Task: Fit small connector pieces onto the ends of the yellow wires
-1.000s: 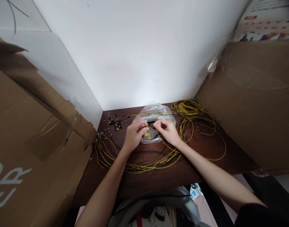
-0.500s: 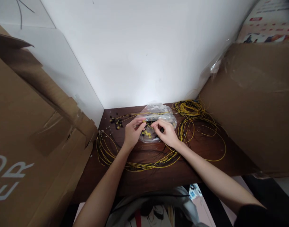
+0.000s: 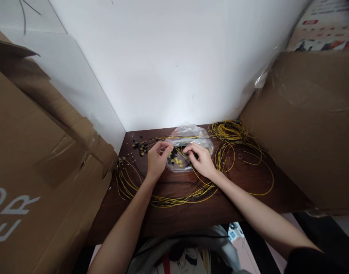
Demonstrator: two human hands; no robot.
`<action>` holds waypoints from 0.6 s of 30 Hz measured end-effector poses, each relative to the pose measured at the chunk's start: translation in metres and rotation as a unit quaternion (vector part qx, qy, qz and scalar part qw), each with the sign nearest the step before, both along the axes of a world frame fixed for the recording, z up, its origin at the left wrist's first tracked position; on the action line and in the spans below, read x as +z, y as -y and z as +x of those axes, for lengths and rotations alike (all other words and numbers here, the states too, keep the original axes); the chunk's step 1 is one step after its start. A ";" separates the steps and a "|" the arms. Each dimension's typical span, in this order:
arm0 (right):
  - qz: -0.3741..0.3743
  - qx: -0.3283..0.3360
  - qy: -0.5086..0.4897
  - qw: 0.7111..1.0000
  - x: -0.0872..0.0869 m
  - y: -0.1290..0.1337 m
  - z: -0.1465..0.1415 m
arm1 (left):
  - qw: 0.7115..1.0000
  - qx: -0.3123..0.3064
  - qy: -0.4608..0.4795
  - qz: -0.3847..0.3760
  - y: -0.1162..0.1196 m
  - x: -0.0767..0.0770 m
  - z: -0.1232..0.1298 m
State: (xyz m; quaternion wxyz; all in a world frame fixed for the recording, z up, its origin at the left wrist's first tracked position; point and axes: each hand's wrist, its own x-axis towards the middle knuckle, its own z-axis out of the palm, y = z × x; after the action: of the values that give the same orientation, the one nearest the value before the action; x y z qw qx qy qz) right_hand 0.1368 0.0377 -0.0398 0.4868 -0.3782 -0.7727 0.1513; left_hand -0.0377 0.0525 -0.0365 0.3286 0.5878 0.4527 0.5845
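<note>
My left hand [image 3: 158,158] is closed in a pinch on a thin yellow wire [image 3: 198,177], with a speck of yellow at the fingertips. The wire runs right, under my right hand. My right hand [image 3: 200,156] hovers over the bag with thumb and forefinger slightly apart, and nothing shows between them. Beneath both hands lies a clear plastic bag [image 3: 188,131]. Small yellow connector pieces [image 3: 178,162] and black pieces [image 3: 173,153] are on it, between the hands.
Bundled yellow and black wires [image 3: 174,201] curve along the front, with a coil [image 3: 230,130] at back right. Black connector pieces [image 3: 141,148] lie left. Cardboard boxes [image 3: 49,152] [image 3: 311,129] flank the dark wooden table [image 3: 163,220]; a white wall [image 3: 168,76] stands behind.
My left hand has shifted slightly left, away from the right. My right finger and thumb have parted from the wire they were pinching.
</note>
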 end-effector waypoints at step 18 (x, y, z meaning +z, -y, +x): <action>-0.063 0.001 0.132 0.989 -0.013 -0.010 0.002 | 0.888 0.028 -0.459 0.024 0.008 -0.004 -0.002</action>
State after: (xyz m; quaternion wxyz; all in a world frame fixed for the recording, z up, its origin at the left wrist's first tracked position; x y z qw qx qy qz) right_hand 0.1388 0.0473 -0.0529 0.3551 -0.4244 -0.8195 0.1487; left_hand -0.0397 0.0447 -0.0409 0.0530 0.7853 0.5551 0.2691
